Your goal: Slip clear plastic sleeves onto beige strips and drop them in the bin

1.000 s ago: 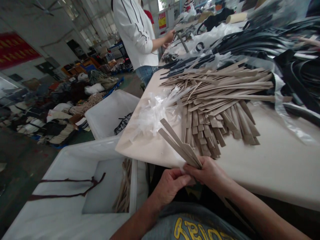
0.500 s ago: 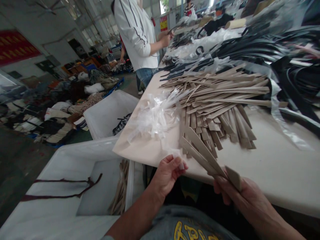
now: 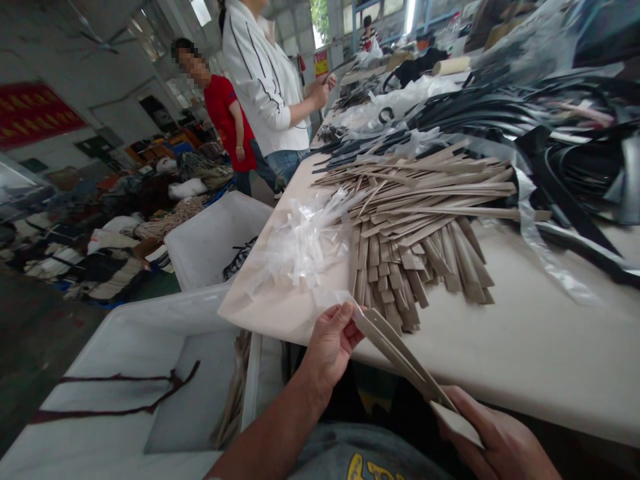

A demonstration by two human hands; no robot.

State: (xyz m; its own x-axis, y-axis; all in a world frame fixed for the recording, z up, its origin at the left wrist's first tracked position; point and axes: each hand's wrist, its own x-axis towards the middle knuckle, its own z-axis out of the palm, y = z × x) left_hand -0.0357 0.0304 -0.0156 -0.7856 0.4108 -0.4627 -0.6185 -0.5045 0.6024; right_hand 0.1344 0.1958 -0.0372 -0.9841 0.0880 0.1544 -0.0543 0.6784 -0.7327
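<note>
My left hand (image 3: pixel 333 343) pinches a translucent plastic strip (image 3: pixel 335 300) at the table's near edge, right beside the end of some folded beige straps (image 3: pixel 395 343). Those flat straps slant down to my right hand (image 3: pixel 493 427), which is closed around their lower part. Whether my left fingertips also grip the strap end, I cannot tell. Beyond my hands lies a large pile of similar beige straps (image 3: pixel 400 233). To its left is a loose heap of clear plastic strips (image 3: pixel 303 240).
The pale table (image 3: pixel 500 353) has a corner at left. Black straps (image 3: pixel 480 107) are piled at the back right. White bins (image 3: pixel 200 307) stand left of the table, one holding beige straps and a dark red cord. A person in white (image 3: pixel 265 80) and one in red (image 3: pixel 225 120) stand ahead.
The straps in my right hand have swung down and left, so their end now meets my left hand and the plastic strip. A person in red has come into view.
</note>
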